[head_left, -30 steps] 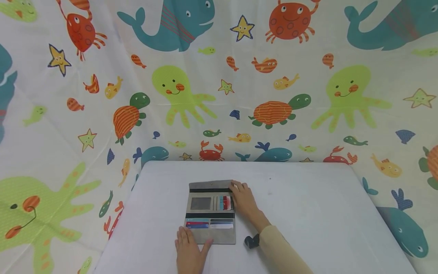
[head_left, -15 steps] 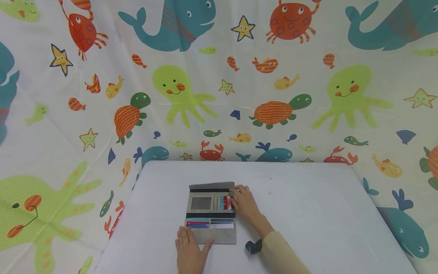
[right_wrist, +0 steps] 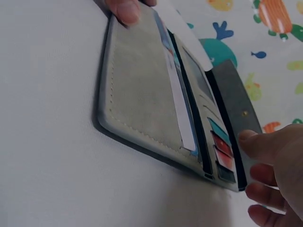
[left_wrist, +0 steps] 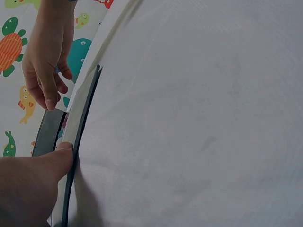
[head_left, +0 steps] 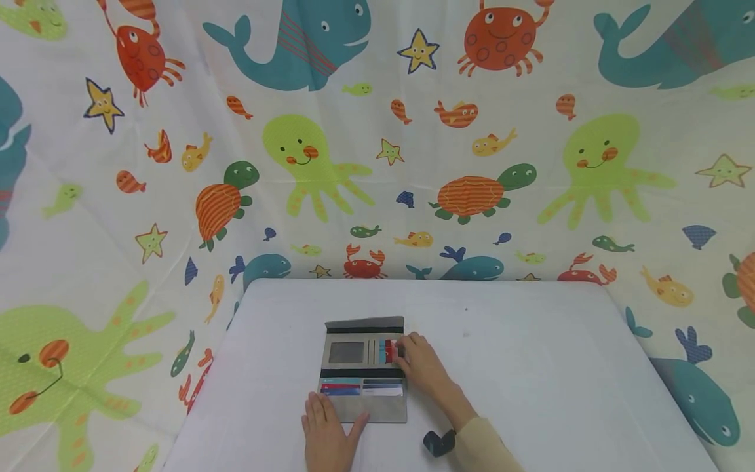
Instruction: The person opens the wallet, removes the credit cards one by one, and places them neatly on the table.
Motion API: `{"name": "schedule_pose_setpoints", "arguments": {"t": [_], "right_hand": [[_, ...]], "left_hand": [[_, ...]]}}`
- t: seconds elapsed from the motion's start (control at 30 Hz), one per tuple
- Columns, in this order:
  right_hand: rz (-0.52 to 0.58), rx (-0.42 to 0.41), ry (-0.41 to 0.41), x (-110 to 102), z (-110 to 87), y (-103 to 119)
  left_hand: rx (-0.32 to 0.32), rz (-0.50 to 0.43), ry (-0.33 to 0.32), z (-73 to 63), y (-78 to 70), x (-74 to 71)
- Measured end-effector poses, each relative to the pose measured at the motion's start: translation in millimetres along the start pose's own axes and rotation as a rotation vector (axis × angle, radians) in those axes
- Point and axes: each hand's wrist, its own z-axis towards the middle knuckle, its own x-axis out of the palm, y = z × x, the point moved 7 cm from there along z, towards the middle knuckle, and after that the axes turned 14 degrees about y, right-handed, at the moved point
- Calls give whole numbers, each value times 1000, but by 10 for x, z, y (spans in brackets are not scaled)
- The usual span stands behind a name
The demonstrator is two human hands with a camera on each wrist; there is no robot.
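Observation:
An unfolded grey trifold wallet (head_left: 389, 409) lies on the white table, its flap at the far end. Cards fill its slots: a red card (head_left: 388, 352) among others at the middle right, several bank cards (head_left: 341, 388) on the near panel. My left hand (head_left: 328, 434) rests on the near left corner, fingers straight, thumb along the near edge. Over the right edge, beside the middle card slots, is my right hand (head_left: 422, 364). In the right wrist view its thumb (right_wrist: 255, 142) overlaps the flap side, with the other fingers loosely bent off the wallet's edge.
A small black device (head_left: 439, 444) sits by the right sleeve (head_left: 486, 446). The white tabletop (head_left: 531, 367) spreads to the right. Behind it hangs a cloth (head_left: 377, 190) printed with sea animals.
My right hand has come down from the wallet's far right corner toward the middle card slots, nearer the body. The left hand and wallet have stayed put.

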Motion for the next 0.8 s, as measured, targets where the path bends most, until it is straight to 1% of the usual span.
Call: {"name": "schedule_pose_setpoints", "arguments": {"t": [0.17,0.3,0.57,0.8], "right_hand": [[-10,-8,11,31,-53,33],[26,-11,45,80,-101,49],[76,-2,133,220,-205,57],[80,-35,171,313,-239,72]], "left_hand": [[9,-4,-8,-5,-5,-8],[8,-5,-4,-6,-4,-7],[-15,1,33,0,13,15],[-10,-9,26,11,18,13]]}}
